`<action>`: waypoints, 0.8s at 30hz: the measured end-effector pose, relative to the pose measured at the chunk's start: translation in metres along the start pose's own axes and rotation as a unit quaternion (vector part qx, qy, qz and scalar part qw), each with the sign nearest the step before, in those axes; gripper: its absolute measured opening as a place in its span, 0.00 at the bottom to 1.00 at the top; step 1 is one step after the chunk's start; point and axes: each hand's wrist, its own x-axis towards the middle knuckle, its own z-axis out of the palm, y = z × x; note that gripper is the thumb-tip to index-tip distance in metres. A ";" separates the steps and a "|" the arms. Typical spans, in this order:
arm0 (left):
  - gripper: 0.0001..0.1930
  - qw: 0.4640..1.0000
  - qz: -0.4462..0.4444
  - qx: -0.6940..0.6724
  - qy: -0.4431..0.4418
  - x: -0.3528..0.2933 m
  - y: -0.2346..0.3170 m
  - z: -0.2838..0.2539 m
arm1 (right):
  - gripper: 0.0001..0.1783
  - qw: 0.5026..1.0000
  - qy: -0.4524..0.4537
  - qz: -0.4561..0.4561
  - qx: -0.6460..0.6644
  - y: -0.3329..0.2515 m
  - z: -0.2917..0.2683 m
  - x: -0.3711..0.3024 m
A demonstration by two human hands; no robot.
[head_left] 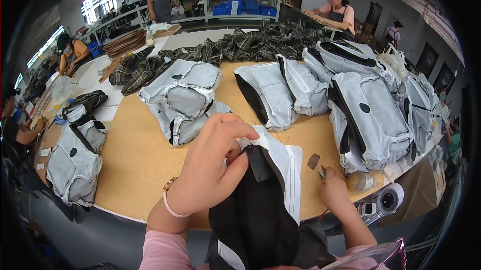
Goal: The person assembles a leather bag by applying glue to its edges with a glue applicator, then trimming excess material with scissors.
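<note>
My left hand, with a bracelet and a pink band at the wrist, pinches the upper edge of an unfinished fabric bag piece. This piece is black on the side facing me, with a white backing and white strip along its right, and it hangs down at the table's front edge. A small black tab lies near the pinching fingers. My right hand rests low over the table to the right, closed around small thread snips whose metal tips stick out. Just beyond them lies a little brown scrap.
Grey-white inside-out bags stand left, centre and right on the tan table. Dark plaid fabric is heaped behind. A jar and a tape roll sit near my right hand. Several people work around.
</note>
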 end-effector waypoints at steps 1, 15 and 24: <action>0.20 1.000 0.002 0.001 0.002 0.000 0.000 0.001 | 0.20 0.994 -0.021 0.002 0.105 -0.006 -0.021 -0.003; 0.22 0.996 0.085 -0.027 -0.006 -0.004 0.006 0.005 | 0.18 0.898 0.132 -0.358 0.218 -0.104 -0.189 0.045; 0.21 0.995 0.086 -0.048 -0.001 -0.004 0.003 0.004 | 0.22 0.908 0.101 -0.393 0.098 -0.114 -0.206 0.046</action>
